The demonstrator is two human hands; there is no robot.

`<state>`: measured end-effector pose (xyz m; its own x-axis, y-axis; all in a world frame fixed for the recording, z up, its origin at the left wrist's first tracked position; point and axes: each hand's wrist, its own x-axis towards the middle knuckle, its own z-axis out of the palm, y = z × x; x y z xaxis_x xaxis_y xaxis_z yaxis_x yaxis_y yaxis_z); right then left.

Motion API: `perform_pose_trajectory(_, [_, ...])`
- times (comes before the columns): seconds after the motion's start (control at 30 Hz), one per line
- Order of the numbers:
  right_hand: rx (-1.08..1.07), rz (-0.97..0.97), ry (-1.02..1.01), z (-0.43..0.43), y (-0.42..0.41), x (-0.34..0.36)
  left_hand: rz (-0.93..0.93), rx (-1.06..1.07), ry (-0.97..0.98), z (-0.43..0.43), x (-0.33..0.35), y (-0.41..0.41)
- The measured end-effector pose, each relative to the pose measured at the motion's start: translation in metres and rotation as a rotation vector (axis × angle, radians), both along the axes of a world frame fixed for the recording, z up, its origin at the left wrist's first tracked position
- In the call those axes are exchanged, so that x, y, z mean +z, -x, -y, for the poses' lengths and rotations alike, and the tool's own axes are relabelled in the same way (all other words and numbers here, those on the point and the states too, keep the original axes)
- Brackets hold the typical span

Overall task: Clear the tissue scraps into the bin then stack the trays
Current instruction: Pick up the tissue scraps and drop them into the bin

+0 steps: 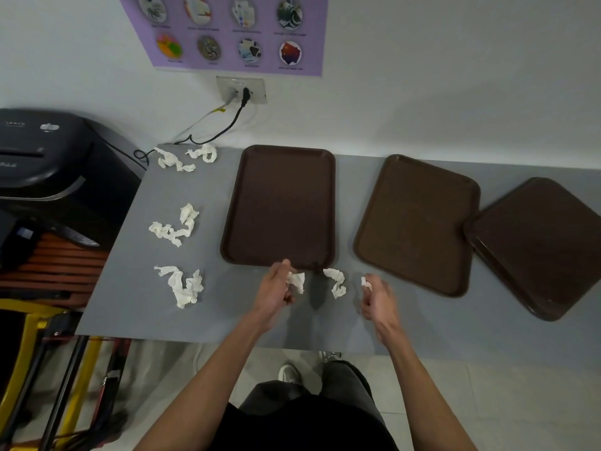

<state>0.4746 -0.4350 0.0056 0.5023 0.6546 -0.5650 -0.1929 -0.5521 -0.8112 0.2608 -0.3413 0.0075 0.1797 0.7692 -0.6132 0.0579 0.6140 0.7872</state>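
Dark trousers (344,382) and one shoe (287,372) show nearest me, below the near edge of the grey bench (227,315). Far to the left of my left hand, off the bench, stands a black machine (48,157). Between it and that hand tissue lies on the bench: a near clump (183,286) just left of the hand, a middle clump (175,226) further back, then a back clump (175,161) with a smaller curl (205,153) beside it by the wall. My left hand (276,288) is curled, thumb and fingers pinching a white scrap (296,281) at the near rim of the left tray (283,203), which lies straight ahead of it. Between my two hands a loose scrap (338,283) lies on the bench. My right hand (379,299) is curled too, pinching a small scrap (366,283). Ahead and right of it lies the middle tray (416,222), and further right the right tray (540,245), whose corner meets the middle tray's edge; touching or overlapping, I cannot tell.
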Motion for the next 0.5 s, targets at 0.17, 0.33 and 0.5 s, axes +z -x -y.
perform_pose_trajectory(0.17, [0.116, 0.073, 0.017, -0.003, 0.000, -0.002, -0.009, -0.093, -0.069, 0.000, -0.007, 0.003])
perform_pose_trajectory(0.33, [0.404, 0.535, 0.045, -0.004, -0.002, -0.002, -0.016, -0.086, -0.105, 0.004, 0.001, -0.001])
perform_pose_trajectory(0.5, [0.601, 0.767, 0.003, -0.018, 0.014, 0.000, -0.163, -0.142, -0.180, 0.007, -0.003, 0.000])
